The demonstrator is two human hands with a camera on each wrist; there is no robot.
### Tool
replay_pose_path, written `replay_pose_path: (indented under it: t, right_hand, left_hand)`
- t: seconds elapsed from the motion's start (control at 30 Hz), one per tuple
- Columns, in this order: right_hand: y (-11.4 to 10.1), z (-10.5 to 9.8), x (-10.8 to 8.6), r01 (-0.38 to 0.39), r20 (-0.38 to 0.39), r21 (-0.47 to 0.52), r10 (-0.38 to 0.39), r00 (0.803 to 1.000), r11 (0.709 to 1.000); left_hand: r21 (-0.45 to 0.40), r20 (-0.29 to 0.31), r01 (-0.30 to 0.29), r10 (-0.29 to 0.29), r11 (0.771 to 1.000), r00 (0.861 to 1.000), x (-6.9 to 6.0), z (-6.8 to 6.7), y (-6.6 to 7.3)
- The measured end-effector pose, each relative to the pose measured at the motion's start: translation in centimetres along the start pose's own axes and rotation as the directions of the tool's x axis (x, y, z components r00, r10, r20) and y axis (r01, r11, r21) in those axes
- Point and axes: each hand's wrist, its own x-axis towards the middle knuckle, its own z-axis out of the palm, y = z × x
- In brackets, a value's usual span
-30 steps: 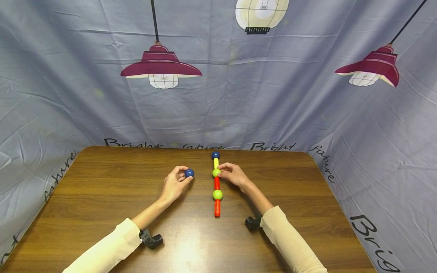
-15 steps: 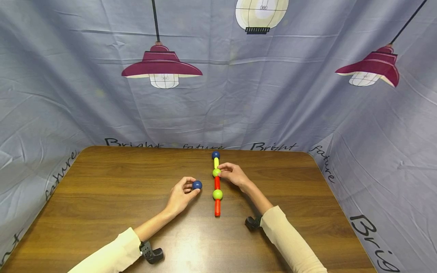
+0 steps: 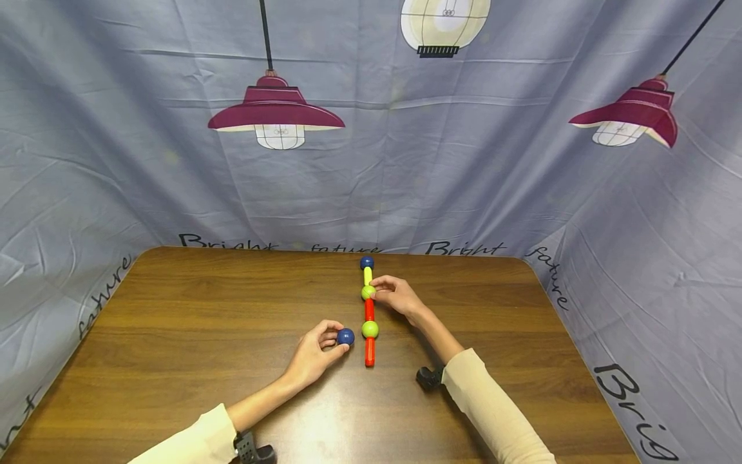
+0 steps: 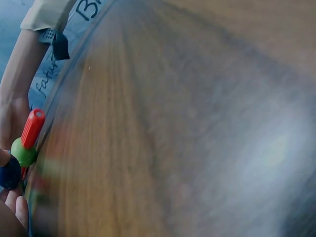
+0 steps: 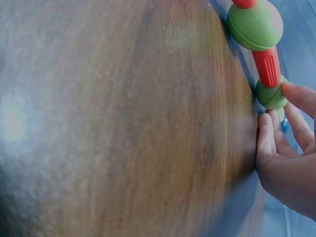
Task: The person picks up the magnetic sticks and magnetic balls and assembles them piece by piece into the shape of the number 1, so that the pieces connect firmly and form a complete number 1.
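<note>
A chain of balls and rods runs away from the person along the table's middle. From its far end come a blue ball [image 3: 367,262], a yellow rod [image 3: 368,276], a green ball [image 3: 368,292], a red rod [image 3: 370,310], a second green ball [image 3: 370,330] and a red rod [image 3: 370,352] with a free near end. My right hand [image 3: 400,298] pinches the farther green ball [image 5: 270,94] between thumb and fingers. Just left of the chain, apart from it, my left hand [image 3: 315,354] holds a loose blue ball [image 3: 345,337] by thumb and fingers.
The wooden table [image 3: 191,335] extends to both sides of the chain. Behind it and along the sides hangs a grey-blue curtain [image 3: 371,161] printed with lamps and lettering. A black wrist camera [image 3: 429,378] sits on the right forearm.
My left hand has carried the loose blue ball right and toward the person, from beside the farther green ball to near the chain's near end. My right hand and the chain stay put.
</note>
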Motion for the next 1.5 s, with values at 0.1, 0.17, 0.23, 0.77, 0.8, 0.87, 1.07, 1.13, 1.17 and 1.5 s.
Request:
replay_pose_path:
  t: [0.1, 0.17, 0.23, 0.77, 0.8, 0.87, 1.07, 1.13, 1.17, 1.5]
  right_hand:
    - [0.0, -0.1, 0.1, 0.0, 0.003, -0.008, 0.0, 1.0, 1.0]
    - [0.1, -0.1, 0.2, 0.0, 0.008, -0.015, 0.0, 1.0, 1.0]
    - [0.0, -0.1, 0.2, -0.002, 0.018, -0.018, 0.002, 1.0, 1.0]
    - [0.1, 0.0, -0.1, -0.003, -0.006, 0.002, 0.003, 1.0, 1.0]
    - [0.1, 0.1, -0.1, -0.004, -0.005, 0.007, 0.004, 1.0, 1.0]
    - [0.0, 0.1, -0.1, 0.002, -0.007, 0.013, -0.002, 1.0, 1.0]
    - [-0.1, 0.2, -0.1, 0.003, -0.012, 0.044, -0.002, 1.0, 0.999]
    - [0.0, 0.2, -0.1, 0.006, -0.012, 0.048, -0.005, 1.0, 0.999]
    - [0.0, 0.2, -0.1, 0.008, -0.012, 0.05, -0.008, 1.0, 0.999]
    - [0.1, 0.0, -0.2, 0.026, 0.0, 0.042, -0.026, 1.0, 0.999]
  left_hand:
    - [-0.009, 0.002, 0.013, -0.013, 1.0, 1.0, -0.4, 0.2, 0.1]
    - [-0.013, 0.003, 0.013, -0.013, 1.0, 1.0, -0.7, 0.3, 0.2]
    - [-0.018, 0.003, 0.022, -0.022, 1.0, 1.0, -1.0, 0.5, 0.7]
    - [-0.089, 0.086, 0.04, -0.033, 0.995, 0.996, -2.4, 1.1, 0.5]
    - [-0.086, 0.09, 0.041, -0.033, 0.995, 0.995, -2.5, 1.1, 0.5]
    - [-0.082, 0.095, 0.042, -0.034, 0.996, 0.995, -2.6, 1.1, 0.4]
    - [-0.081, 0.109, 0.045, -0.036, 0.996, 0.993, -2.9, 1.1, 0.5]
    - [-0.08, 0.113, 0.042, -0.032, 0.996, 0.993, -3.0, 1.1, 0.5]
    - [-0.081, 0.116, 0.04, -0.031, 0.996, 0.993, -3.1, 1.2, 0.5]
    - [-0.054, 0.149, 0.022, -0.013, 0.998, 0.989, -3.4, 1.5, 0.6]
